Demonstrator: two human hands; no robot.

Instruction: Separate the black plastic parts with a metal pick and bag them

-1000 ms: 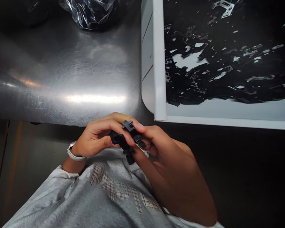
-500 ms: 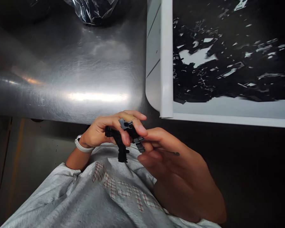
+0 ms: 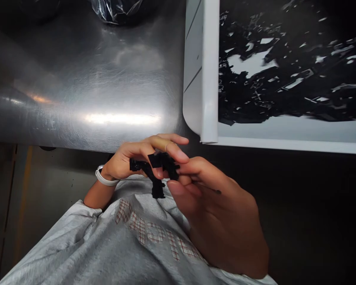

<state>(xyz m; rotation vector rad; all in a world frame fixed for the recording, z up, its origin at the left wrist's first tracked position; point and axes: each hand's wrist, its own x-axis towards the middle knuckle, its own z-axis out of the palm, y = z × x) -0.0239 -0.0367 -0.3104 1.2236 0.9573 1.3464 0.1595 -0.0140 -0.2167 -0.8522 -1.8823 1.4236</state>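
Close in front of my chest, just off the table's near edge, both hands hold small black plastic parts (image 3: 157, 170) pressed together. My left hand (image 3: 136, 158), a white band on its wrist, has its fingers curled over the parts from the left. My right hand (image 3: 213, 209) pinches the same parts from the right between thumb and fingers. One black piece hangs down below my fingers. How the pieces join is hidden by my fingers.
A brushed steel table (image 3: 86, 87) stretches ahead. At the right a white tray (image 3: 209, 79) holds a heap of several black plastic parts (image 3: 284, 75). A clear plastic bag (image 3: 115, 10) lies at the far edge. My grey sweatshirt (image 3: 121, 245) fills the bottom.
My hands have risen slightly toward the table edge and the black parts have turned between my fingers. The view has shifted, so the tray sits further right.
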